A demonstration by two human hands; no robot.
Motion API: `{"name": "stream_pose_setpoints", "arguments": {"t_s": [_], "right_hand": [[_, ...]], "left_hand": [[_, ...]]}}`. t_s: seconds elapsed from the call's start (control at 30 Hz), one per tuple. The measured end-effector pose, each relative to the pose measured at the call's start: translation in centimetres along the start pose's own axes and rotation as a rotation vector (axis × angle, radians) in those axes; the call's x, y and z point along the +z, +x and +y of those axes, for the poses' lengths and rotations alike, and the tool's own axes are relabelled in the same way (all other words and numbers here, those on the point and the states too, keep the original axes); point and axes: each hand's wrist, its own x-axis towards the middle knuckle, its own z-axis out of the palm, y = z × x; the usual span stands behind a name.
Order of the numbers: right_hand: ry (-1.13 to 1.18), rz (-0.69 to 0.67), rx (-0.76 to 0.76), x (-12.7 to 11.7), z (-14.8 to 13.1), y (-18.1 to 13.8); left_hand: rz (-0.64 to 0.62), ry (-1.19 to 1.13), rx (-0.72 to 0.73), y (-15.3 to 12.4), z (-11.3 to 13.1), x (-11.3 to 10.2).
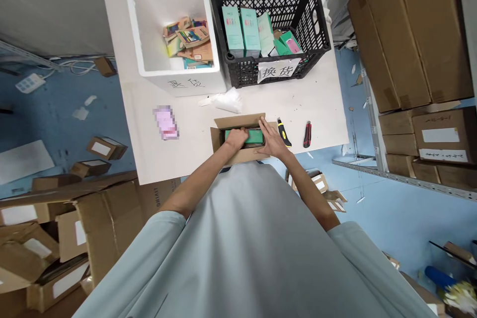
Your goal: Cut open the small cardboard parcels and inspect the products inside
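Note:
An open brown cardboard box (pixel 223 124) lies at the near edge of the white table (pixel 149 159), with a green box (pixel 255 135) inside it. My left hand (pixel 235 138) reaches into the cardboard box, fingers curled round the left end of the green box. My right hand (pixel 272 138) rests on the cardboard box's right side, its fingers laid flat along the edge beside the green box.
A black-and-yellow utility knife (pixel 283 132) and a red one (pixel 307 134) lie right of the box. Behind stand a white foam bin (pixel 149 20) of small packets and a black crate (pixel 316 20) of teal boxes. Crumpled plastic (pixel 225 101) lies between. Cardboard boxes (pixel 55 228) crowd the floor left; cartons (pixel 410 35) fill shelves right.

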Motion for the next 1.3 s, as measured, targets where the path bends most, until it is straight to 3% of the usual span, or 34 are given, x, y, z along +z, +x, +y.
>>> {"name": "stream_pose_setpoints", "arguments": {"t_s": [0.13, 0.3, 0.47, 0.63, 0.77, 0.93, 1.03, 1.13, 1.3], "right_hand": [[0.048, 0.016, 0.01, 0.1, 0.2, -0.1], [0.185, 0.093, 0.086, -0.4, -0.3, -0.5], [0.395, 0.344, 0.238, -1.7, -2.3, -2.0], [0.613, 0.635, 0.303, -2.3, -6.7, -3.0], [0.672, 0.62, 0.216, -1.5, -11.3, -2.4], [0.531, 0.644, 0.221, -0.8, -15.0, -0.3], [0.444, 0.703, 0.197, -0.9, -15.6, 0.7], [0.451, 0.733, 0.174, -1.2, -15.5, 1.1], [0.895, 0.56, 0.179, -2.4, -14.1, 0.7]], "left_hand": [[0.017, 0.001, 0.009, -0.8, -0.3, -0.4], [0.076, -0.015, -0.022, -3.8, -0.6, -1.6], [0.255, -0.142, -0.094, -7.5, -0.8, -4.8], [0.548, -0.427, -0.136, -10.2, -1.6, -8.5], [0.664, -0.772, -0.221, -10.9, -1.6, -10.5], [0.764, -1.017, -0.318, -11.2, -0.1, -11.4], [0.809, -1.073, -0.352, -11.5, 0.8, -11.2], [0.859, -1.155, -0.285, -12.0, 0.6, -11.0], [0.75, -1.445, -0.073, -12.5, -3.5, -10.4]]}}
